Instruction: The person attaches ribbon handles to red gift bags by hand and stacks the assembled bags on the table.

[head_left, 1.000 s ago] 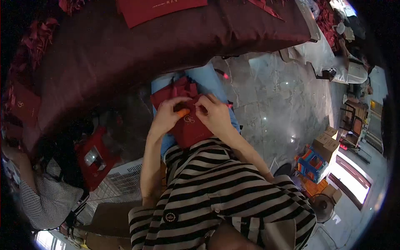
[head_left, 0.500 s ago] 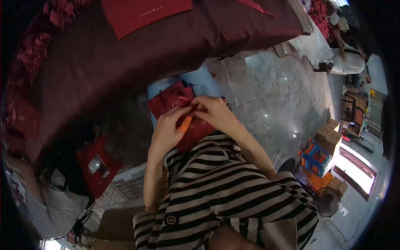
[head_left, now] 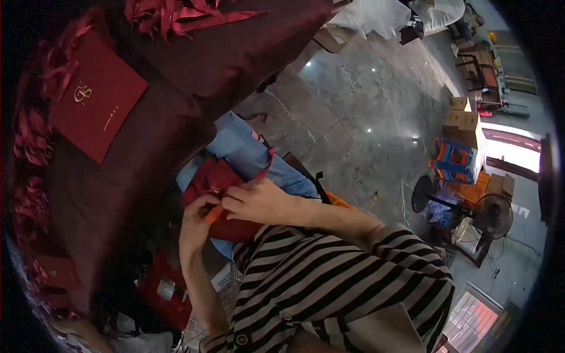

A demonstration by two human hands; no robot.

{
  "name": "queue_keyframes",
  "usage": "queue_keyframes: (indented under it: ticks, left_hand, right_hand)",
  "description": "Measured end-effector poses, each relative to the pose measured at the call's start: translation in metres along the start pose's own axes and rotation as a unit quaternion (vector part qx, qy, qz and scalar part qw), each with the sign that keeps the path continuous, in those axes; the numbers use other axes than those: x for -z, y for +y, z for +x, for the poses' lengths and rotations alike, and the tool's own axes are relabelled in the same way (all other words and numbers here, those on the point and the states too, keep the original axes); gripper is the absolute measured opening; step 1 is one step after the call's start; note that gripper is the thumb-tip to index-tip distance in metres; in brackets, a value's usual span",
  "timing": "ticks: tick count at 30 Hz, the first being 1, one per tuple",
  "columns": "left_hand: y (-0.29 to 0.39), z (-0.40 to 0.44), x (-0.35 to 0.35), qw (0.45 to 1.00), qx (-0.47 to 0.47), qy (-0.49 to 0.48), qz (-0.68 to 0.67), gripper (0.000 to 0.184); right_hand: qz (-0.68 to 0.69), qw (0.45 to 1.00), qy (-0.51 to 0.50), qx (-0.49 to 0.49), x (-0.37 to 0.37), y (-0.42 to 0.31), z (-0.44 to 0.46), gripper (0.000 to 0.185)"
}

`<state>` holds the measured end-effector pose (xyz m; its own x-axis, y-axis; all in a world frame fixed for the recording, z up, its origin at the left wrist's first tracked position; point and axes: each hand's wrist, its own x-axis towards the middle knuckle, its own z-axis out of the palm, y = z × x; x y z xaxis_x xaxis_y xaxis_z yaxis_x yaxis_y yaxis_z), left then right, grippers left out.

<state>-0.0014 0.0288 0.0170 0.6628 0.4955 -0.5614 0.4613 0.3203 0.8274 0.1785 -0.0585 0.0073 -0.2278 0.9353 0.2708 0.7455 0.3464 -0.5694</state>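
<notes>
A dark red gift bag (head_left: 215,176) with a gold logo rests on my blue-jeaned lap (head_left: 253,147). My left hand (head_left: 197,226) is at the bag's lower left, its fingers bent and pinched together near the logo. An orange finger cover (head_left: 214,214) sits on its thumb. From the right, my right hand (head_left: 253,202) reaches across the bag with curled, closed fingertips meeting the left ones. Whatever is pinched between the fingers is hidden. A red ribbon strip (head_left: 266,165) sticks up just beyond my right hand.
A table with a dark maroon cloth (head_left: 170,112) stands ahead and left. On it lie a flat red bag (head_left: 97,97) and red ribbons (head_left: 176,15). At right are a fan (head_left: 493,216), a blue-orange crate (head_left: 454,160) and cardboard boxes (head_left: 462,126). Another person's arm (head_left: 82,332) shows lower left.
My view has turned, bringing more of the table's left side into sight. My hands stay together on the bag, with the right hand now lying more across it.
</notes>
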Motion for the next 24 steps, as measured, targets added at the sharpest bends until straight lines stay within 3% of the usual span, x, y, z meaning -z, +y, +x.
queue_keyframes:
  ticks: [1, 3, 5, 6, 7, 9, 11, 12, 13, 15, 16, 17, 19, 20, 21, 23, 24]
  left_hand:
    - [0.002, -0.001, -0.008, 0.999, -0.005, 0.044, -0.017, 0.011]
    - [-0.003, -0.001, -0.015, 0.994, -0.044, 0.103, -0.015, 0.011]
    - [-0.009, -0.003, -0.015, 0.953, 0.003, 0.193, -0.234, 0.011]
    - [-0.020, -0.002, -0.006, 0.948, 0.007, 0.204, -0.246, 0.011]
    - [-0.010, -0.002, -0.014, 0.946, -0.028, 0.258, -0.195, 0.011]
    - [-0.011, 0.004, -0.023, 0.945, -0.089, 0.308, -0.067, 0.011]
    - [-0.039, 0.014, -0.024, 0.930, -0.099, 0.333, -0.116, 0.011]
    - [-0.033, 0.013, -0.027, 0.925, -0.129, 0.354, -0.059, 0.011]
    - [-0.038, 0.016, -0.026, 0.921, -0.126, 0.363, -0.062, 0.011]
    - [-0.052, 0.026, -0.024, 0.924, -0.078, 0.367, -0.070, 0.010]
    - [-0.049, 0.028, -0.025, 0.923, -0.071, 0.363, -0.106, 0.012]
    - [-0.049, 0.031, -0.025, 0.919, -0.070, 0.370, -0.111, 0.012]
    - [-0.046, 0.032, -0.025, 0.933, -0.044, 0.347, -0.090, 0.015]
    - [-0.043, 0.030, -0.027, 0.931, -0.044, 0.351, -0.094, 0.015]
    - [-0.036, 0.026, -0.030, 0.928, -0.058, 0.348, -0.120, 0.019]
    - [-0.033, 0.020, -0.029, 0.923, -0.072, 0.347, -0.148, 0.025]
    - [-0.035, 0.016, -0.026, 0.946, -0.074, 0.309, -0.072, 0.027]
  right_hand:
    - [0.004, 1.000, 0.004, -0.002, 0.004, 0.004, 0.001, 0.032]
    - [0.055, 0.993, -0.096, -0.045, 0.012, 0.010, -0.004, 0.048]
    - [0.053, 0.987, -0.135, -0.063, 0.013, 0.014, -0.008, 0.051]
    - [0.055, 0.984, -0.153, -0.073, 0.014, 0.020, -0.010, 0.050]
    - [0.142, 0.976, -0.141, -0.080, 0.025, 0.025, -0.003, 0.056]
    - [0.254, 0.894, -0.318, -0.190, 0.059, 0.032, 0.008, 0.068]
    - [0.364, 0.855, -0.343, -0.135, 0.065, 0.054, -0.010, 0.063]
    - [0.408, 0.820, -0.383, -0.117, 0.071, 0.062, -0.016, 0.057]
    - [0.459, 0.753, -0.452, -0.136, 0.087, 0.065, -0.010, 0.050]
    - [0.584, 0.634, -0.470, -0.191, 0.102, 0.075, -0.024, 0.049]
    - [0.654, 0.611, -0.432, -0.111, 0.100, 0.083, -0.032, 0.056]
    - [0.651, 0.609, -0.441, -0.110, 0.100, 0.085, -0.040, 0.056]
    - [0.809, 0.533, -0.227, -0.097, 0.104, 0.081, -0.055, 0.065]
    - [0.840, 0.506, -0.177, -0.091, 0.102, 0.085, -0.060, 0.077]
    - [0.839, 0.505, -0.183, -0.091, 0.103, 0.089, -0.066, 0.077]
    - [0.797, 0.569, -0.061, -0.190, 0.105, 0.092, -0.077, 0.082]
    - [0.813, 0.544, -0.038, -0.204, 0.108, 0.090, -0.074, 0.086]
